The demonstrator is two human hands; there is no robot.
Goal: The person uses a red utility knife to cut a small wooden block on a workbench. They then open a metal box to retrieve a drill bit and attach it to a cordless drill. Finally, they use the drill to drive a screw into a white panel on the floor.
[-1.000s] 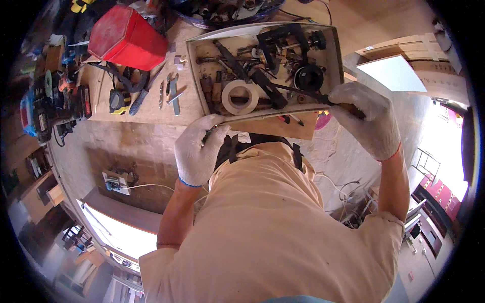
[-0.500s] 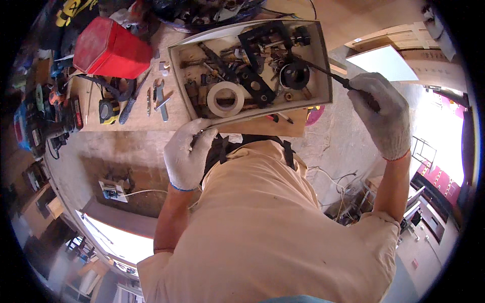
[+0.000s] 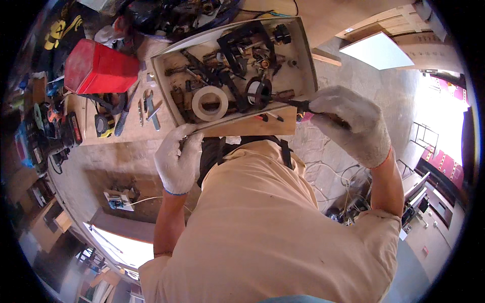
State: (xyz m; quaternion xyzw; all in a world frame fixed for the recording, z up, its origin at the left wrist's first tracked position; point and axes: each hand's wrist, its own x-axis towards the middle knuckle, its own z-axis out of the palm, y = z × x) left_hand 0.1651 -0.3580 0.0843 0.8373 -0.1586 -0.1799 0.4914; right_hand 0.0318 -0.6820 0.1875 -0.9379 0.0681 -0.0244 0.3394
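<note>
A shallow pale box (image 3: 162, 86) full of metal parts and hardware sits at the near edge of the bench, tilted slightly. My gloved left hand (image 3: 177, 159) grips the box's near left corner with thumb and fingers closed. In my gloved right hand (image 3: 353, 123), by the near right corner, is a thin dark rod-like tool (image 3: 298, 104), perhaps a screwdriver. Its far end reaches over the rim to a black spool (image 3: 261, 94) with pale winding, standing on edge. A roll of cream tape (image 3: 224, 106) lies left of the spool, and a black bracket (image 3: 233, 50) behind it.
Left of the box lie a wrench (image 3: 151, 112), a tape measure (image 3: 104, 124) and a red container (image 3: 98, 68). A dark basin of parts (image 3: 182, 20) stands behind. Power tools crowd the far left. A white board (image 3: 376, 51) lies at the right.
My right hand has come nearer and left, drawing the tool toward the near rim. The black spool has shifted nearer and left and tipped onto its edge. My left hand stays on the box.
</note>
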